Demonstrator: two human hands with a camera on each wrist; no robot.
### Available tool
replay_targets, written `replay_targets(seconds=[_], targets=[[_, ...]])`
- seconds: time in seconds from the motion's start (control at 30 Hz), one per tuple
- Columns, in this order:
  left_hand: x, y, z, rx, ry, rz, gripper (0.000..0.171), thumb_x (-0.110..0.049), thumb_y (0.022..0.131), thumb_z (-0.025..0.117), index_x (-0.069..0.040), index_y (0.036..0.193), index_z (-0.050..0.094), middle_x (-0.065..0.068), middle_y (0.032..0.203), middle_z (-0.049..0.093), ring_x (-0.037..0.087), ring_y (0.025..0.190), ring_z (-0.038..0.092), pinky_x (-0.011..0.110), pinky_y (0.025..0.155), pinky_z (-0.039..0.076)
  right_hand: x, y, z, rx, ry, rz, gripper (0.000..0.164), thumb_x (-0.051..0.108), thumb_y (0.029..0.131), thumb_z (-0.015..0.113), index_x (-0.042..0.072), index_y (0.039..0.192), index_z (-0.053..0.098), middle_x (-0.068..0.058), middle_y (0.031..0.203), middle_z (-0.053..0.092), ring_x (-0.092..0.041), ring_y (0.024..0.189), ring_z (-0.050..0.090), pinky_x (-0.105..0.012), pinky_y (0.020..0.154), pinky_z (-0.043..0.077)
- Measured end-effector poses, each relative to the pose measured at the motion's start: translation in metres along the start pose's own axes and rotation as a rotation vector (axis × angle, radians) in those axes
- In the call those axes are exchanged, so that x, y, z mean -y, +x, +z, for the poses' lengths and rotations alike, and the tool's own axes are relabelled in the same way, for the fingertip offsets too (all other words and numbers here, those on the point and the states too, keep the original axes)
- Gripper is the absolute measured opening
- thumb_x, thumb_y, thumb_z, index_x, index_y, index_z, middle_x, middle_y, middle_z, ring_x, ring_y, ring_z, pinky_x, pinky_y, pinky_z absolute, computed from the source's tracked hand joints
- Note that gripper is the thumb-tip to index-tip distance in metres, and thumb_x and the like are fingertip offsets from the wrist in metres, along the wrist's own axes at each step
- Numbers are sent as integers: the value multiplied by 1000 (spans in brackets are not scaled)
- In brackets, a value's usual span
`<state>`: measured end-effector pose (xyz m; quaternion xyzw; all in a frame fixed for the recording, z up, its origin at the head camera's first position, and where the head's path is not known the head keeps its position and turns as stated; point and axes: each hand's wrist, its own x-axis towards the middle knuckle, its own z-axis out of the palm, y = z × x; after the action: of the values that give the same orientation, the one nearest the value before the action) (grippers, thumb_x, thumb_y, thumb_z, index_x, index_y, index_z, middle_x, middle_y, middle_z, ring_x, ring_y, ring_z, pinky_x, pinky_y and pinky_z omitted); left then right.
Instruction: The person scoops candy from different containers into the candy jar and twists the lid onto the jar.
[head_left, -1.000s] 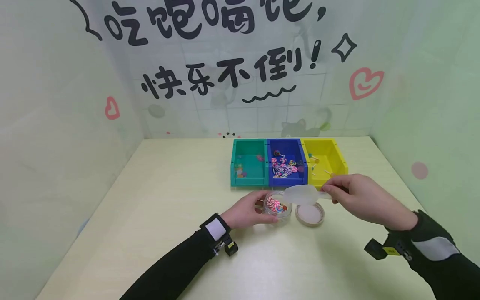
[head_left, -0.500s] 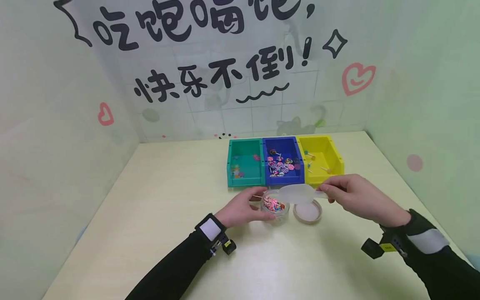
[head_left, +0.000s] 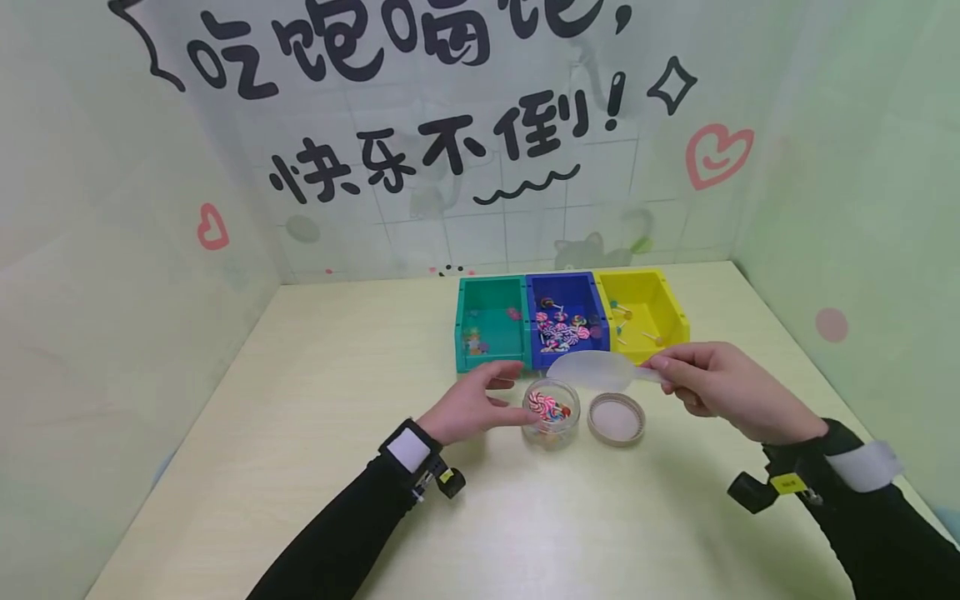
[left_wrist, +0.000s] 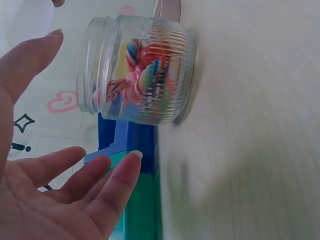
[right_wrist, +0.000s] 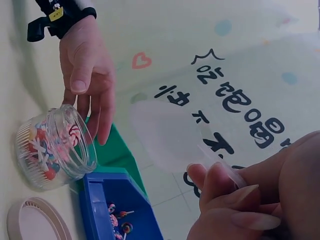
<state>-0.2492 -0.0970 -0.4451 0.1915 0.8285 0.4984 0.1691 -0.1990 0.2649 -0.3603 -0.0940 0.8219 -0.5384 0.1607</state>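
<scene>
A clear glass jar with small striped lollipops inside stands uncapped on the table. Beside it my left hand is spread, thumb near the jar's rim. The left wrist view shows a gap between those fingers and the jar's ribbed wall. My right hand pinches the handle of a translucent white scoop, held above the table behind the jar. From the right wrist view, the scoop's blade looks bare. Right of the jar, a pale round lid lies with its inner side up.
Three joined bins stand behind the jar: a green bin with a few small pieces, a blue bin with many mini lollipops, and a yellow bin with several more. Printed curtain walls border the table on the back and sides.
My left hand has let go of the jar and drawn slightly left with its fingers spread. The scoop has risen a little and moved back from over the jar's mouth.
</scene>
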Motion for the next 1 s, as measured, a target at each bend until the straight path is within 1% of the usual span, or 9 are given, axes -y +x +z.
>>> replay_targets(seconds=[0.1,0.23,0.3,0.4,0.5,0.63,0.73,0.8,1.0], targets=[[0,0,-4,-23,3,9,87,-35,94,90,-5,164,48,16,167,51,39,151,54,51,114,57,-1,0,-1,-22,56,-9,35,29,116,59,-4,125,69,-1,87,58,-13,65,41,-31,58,31],[1,1,-8,-83,25,26,79,-35,98,85,-4,162,50,17,165,54,38,149,56,53,115,56,-3,0,-3,-50,103,-33,27,27,115,59,6,123,74,1,88,59,-13,68,44,-32,60,32],[2,1,-11,-125,39,28,74,-37,101,81,-6,162,51,18,163,56,38,148,58,54,117,55,-3,0,-3,-63,129,-53,24,26,116,59,11,121,76,1,88,59,-15,68,44,-32,61,33],[2,3,-14,-200,56,35,65,-39,106,74,-9,160,54,18,159,60,36,145,60,54,119,53,-4,1,-4,-91,171,-81,22,25,116,59,13,117,76,2,87,60,-16,68,43,-36,62,31],[3,5,-17,-273,49,45,59,-42,110,68,-10,158,57,14,155,62,32,143,61,53,119,52,-4,3,-5,-123,202,-106,23,28,115,59,10,114,74,1,84,57,-17,69,43,-41,65,28],[4,7,-23,-357,38,83,55,-41,112,64,-9,156,59,12,150,63,30,139,61,53,116,53,-3,6,-8,-158,257,-129,25,29,114,61,8,115,74,0,85,57,-15,72,45,-37,63,32],[4,8,-28,-400,40,107,51,-38,113,62,-9,154,61,13,147,63,30,136,61,52,112,54,-3,7,-12,-175,318,-141,23,29,113,63,10,116,75,1,88,61,-14,75,48,-31,62,38],[4,9,-31,-417,45,111,49,-37,113,61,-9,154,61,12,147,62,30,136,61,51,111,54,-3,9,-14,-189,351,-139,22,30,113,63,12,117,76,2,89,62,-14,76,49,-27,63,41],[2,10,-41,-462,20,95,52,-38,114,59,-7,157,57,13,151,58,31,139,58,51,113,52,-5,13,-23,-222,429,-146,21,29,113,63,15,118,78,3,91,64,-14,76,49,-24,63,43]])
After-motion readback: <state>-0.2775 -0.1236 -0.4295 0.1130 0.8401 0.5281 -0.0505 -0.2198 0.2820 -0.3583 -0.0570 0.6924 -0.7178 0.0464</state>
